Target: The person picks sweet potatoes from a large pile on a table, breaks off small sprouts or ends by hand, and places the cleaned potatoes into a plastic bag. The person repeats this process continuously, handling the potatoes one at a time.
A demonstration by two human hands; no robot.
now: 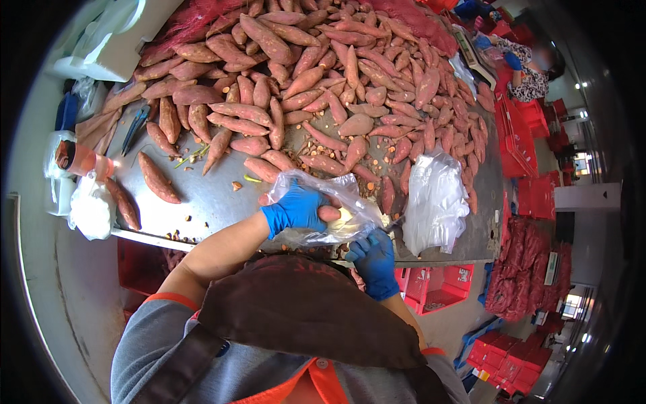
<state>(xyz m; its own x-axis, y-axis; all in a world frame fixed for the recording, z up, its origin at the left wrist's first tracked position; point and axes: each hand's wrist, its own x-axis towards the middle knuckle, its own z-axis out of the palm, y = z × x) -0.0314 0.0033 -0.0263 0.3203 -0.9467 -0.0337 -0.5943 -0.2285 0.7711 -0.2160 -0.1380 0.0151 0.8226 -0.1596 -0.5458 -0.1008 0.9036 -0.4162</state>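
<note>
My left hand (pixel 296 207), in a blue glove, is closed around a sweet potato (pixel 329 213) at the table's near edge. A clear plastic bag (pixel 346 188) lies spread around that hand and the sweet potato. My right hand (pixel 374 259), also gloved in blue, has its fingers curled at the bag's right edge and pinches it; part of the grip is hidden. Right of it lies a stack of clear plastic bags (pixel 434 209). Beyond both hands a large heap of sweet potatoes (pixel 356 124) covers much of the metal table (pixel 222 195).
On the left are a box cutter (pixel 136 129), a reddish bottle (pixel 86 160), a white plastic bundle (pixel 91 207) and a loose sweet potato (pixel 158 178). A scale (pixel 473 57) stands far right. Red crates (pixel 439 288) sit below and beyond the table; a person (pixel 531 67) works nearby.
</note>
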